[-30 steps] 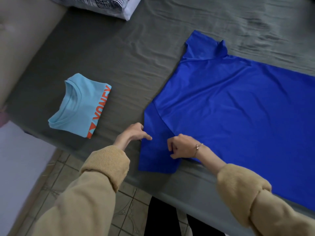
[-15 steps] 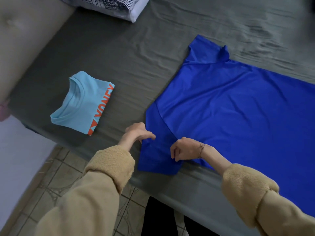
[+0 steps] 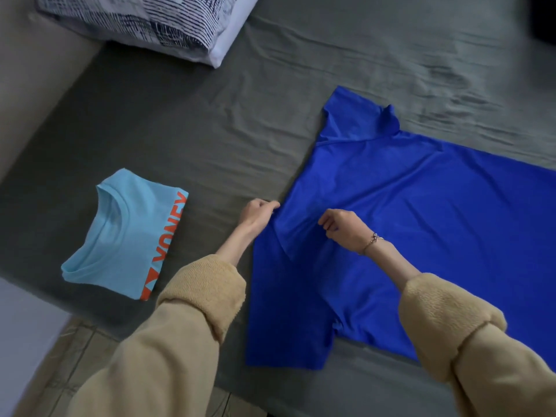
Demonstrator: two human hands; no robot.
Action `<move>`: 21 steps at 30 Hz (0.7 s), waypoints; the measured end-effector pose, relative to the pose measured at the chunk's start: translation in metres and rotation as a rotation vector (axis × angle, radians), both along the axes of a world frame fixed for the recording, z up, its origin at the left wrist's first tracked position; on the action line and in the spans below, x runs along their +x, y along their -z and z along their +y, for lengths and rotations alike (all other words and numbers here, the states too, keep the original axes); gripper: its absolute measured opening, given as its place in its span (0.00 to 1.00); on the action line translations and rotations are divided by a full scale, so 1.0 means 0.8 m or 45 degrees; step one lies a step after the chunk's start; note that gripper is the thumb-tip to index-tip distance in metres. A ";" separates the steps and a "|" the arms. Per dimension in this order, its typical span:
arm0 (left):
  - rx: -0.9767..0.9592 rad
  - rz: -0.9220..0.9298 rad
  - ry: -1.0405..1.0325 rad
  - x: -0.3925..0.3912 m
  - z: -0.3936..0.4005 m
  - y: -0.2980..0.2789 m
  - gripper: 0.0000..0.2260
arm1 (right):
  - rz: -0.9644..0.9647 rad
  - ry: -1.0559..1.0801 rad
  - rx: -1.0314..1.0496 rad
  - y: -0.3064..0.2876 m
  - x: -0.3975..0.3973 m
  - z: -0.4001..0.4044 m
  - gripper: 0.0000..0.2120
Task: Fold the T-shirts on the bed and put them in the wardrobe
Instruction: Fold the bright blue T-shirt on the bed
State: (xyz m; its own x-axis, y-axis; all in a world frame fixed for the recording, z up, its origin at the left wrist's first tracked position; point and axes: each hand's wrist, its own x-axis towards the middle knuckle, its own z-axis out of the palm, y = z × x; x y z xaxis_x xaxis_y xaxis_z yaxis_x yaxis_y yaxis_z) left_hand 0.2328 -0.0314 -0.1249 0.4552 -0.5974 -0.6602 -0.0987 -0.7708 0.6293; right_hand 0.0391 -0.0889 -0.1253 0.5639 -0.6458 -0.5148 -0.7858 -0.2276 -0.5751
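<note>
The blue T-shirt (image 3: 421, 236) is spread flat at the frame's right, on the bed (image 3: 210, 130). Its near shoulder is pinched by the left hand (image 3: 258, 213) and right hand (image 3: 343, 225). It should be lifted evenly and folded straight.

In front of you a royal-blue T-shirt (image 3: 421, 236) lies spread flat on the grey bed (image 3: 195, 121), one sleeve toward you and one away, while well to its left sits a folded light-blue T-shirt (image 3: 123, 239) with orange lettering.
</note>
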 end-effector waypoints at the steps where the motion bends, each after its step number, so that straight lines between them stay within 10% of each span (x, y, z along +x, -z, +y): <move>1: 0.016 0.037 0.051 0.003 -0.011 0.003 0.09 | -0.005 -0.015 -0.053 0.000 0.006 -0.013 0.15; 10: 0.298 0.463 0.679 0.025 -0.058 0.010 0.32 | 0.345 -0.732 -0.526 -0.017 0.098 -0.141 0.36; 15: 0.414 0.766 0.717 0.048 -0.071 0.009 0.22 | 0.677 -1.098 -0.556 -0.032 0.138 -0.190 0.16; 21: 0.551 0.908 0.870 0.064 -0.085 -0.004 0.21 | 0.738 -1.148 -0.538 -0.043 0.134 -0.194 0.19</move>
